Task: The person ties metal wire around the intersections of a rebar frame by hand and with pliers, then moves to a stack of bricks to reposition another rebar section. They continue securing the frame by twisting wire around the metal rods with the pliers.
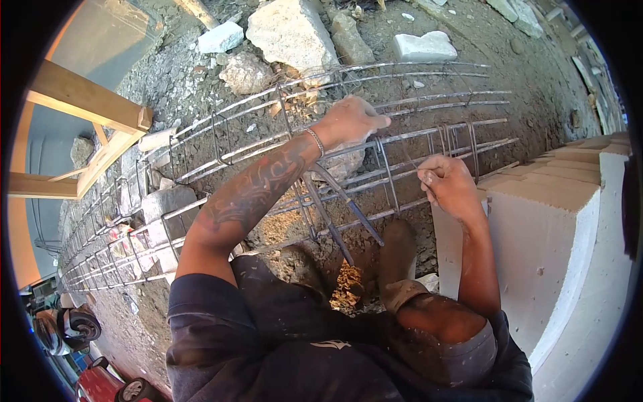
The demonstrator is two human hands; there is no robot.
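Note:
My left hand [351,120] is closed above the upper bars of a long steel rebar cage [385,177]; what its fingers hold, if anything, is hidden. Over the cage's near side, my right hand [452,187] has thumb and fingertips pinched together, on something too fine to make out. Several wire stirrups [474,151] are bunched on the bars just beyond it. A pair of long-handled pincers [348,208] leans across the near bars by my legs, its handles spread toward me. My left forearm partly covers its far end.
Stacked pale blocks [536,208] stand close on the right. Large rocks [291,37] and a white block fragment [425,47] lie beyond the cage. A wooden frame [90,110] stands at the left. Parked vehicles [110,385] show at lower left.

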